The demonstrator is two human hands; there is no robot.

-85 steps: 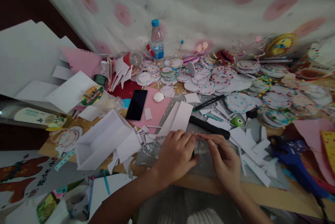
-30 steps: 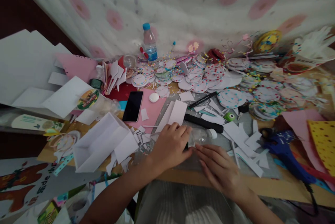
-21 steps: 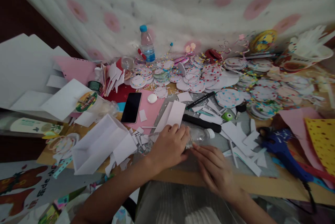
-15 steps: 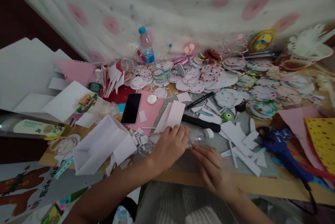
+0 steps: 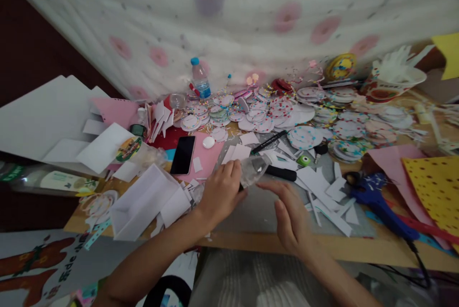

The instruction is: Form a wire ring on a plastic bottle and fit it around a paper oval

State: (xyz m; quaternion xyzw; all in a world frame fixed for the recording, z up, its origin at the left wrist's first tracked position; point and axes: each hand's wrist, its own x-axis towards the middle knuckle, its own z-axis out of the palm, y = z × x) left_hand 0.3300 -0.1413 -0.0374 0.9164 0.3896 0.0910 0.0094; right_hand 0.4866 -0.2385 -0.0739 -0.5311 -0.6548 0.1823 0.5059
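Note:
A clear plastic bottle (image 5: 253, 169) lies across the front of the desk, its neck pointing up and to the right. My left hand (image 5: 221, 191) is wrapped round its middle from above and hides much of its body. Just right of the bottle, my right hand (image 5: 292, 216) is open, with the forefinger stretched towards it and the thumb apart. No object shows in that hand. Behind the bottle are a thick black handle-like object (image 5: 281, 173) and folded white card (image 5: 236, 153).
A phone (image 5: 183, 155) and white oval object (image 5: 208, 142) lie on pink paper. An open white paper box (image 5: 143, 204) stands left. Stacks of decorated paper discs (image 5: 304, 137) line the back. A blue glue gun (image 5: 380, 206), its cord, and white card strips (image 5: 328, 199) lie right.
The bottle has tilted, its neck swinging up and leftward. My right hand has come away from it and its fingers have spread. My left hand still grips it. The camera view has shifted.

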